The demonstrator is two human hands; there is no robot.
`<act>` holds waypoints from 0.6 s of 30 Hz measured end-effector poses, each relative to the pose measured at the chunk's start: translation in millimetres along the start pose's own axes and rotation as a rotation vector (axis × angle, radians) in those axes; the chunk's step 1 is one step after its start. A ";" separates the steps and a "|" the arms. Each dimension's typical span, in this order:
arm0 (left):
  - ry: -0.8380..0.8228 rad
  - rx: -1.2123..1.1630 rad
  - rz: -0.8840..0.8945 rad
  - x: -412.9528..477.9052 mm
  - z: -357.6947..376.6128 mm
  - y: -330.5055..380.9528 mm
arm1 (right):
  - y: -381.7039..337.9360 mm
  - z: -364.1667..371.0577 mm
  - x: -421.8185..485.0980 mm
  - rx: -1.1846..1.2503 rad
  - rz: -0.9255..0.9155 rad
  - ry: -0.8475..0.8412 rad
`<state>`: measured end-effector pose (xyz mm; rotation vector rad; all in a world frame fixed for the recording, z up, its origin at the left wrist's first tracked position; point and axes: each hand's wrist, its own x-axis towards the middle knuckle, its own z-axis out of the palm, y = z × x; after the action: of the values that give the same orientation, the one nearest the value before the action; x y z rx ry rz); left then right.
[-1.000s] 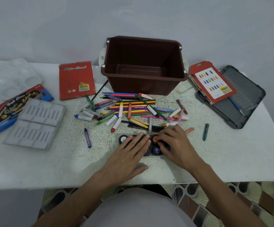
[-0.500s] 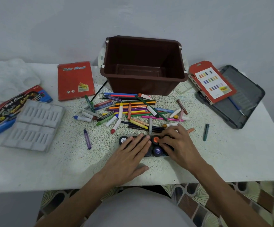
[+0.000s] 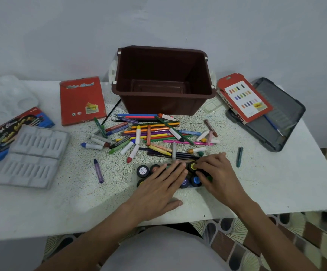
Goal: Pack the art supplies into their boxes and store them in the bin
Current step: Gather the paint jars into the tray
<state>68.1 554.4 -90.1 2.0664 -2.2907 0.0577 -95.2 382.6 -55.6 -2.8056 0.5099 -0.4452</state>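
- Risk: your paint pots [image 3: 143,170] sit just beside the loose pencils [image 3: 154,132]; slide the set and you'll likely drag pencils along.
- Risk: an off-centre push on the yellow-lidded pot [image 3: 193,166] could tip it.
- Left hand [image 3: 158,184]: flat, fingers straight, pressing the pots.
- Right hand [image 3: 217,173]: fingers curled, pinching the yellow-lidded pot.
- Bin [image 3: 162,106]: behind the pencils, apart from both hands.
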 end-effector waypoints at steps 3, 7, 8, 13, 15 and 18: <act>-0.003 0.002 -0.004 0.7 0.1 -0.5 | -2.1 -0.4 4.3 0.073 0.069 -0.031; -0.013 0.000 -0.006 0.8 0.2 0.7 | -0.9 0.5 6.0 0.217 0.204 -0.096; -0.011 0.002 -0.007 0.7 0.2 1.1 | -1.2 1.3 5.9 0.244 0.223 -0.103; -0.009 0.008 -0.014 1.0 -0.7 2.2 | -1.7 5.1 6.7 0.275 0.257 -0.107; -0.017 0.006 -0.016 0.8 -1.0 2.5 | -0.7 4.8 6.2 0.271 0.250 -0.104; -0.016 -0.008 -0.022 0.6 -1.9 3.3 | -0.5 3.8 2.5 0.235 0.182 -0.059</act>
<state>64.8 554.2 -88.1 2.0951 -2.2735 0.0306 -91.5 382.8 -58.3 -2.5137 0.6482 -0.3573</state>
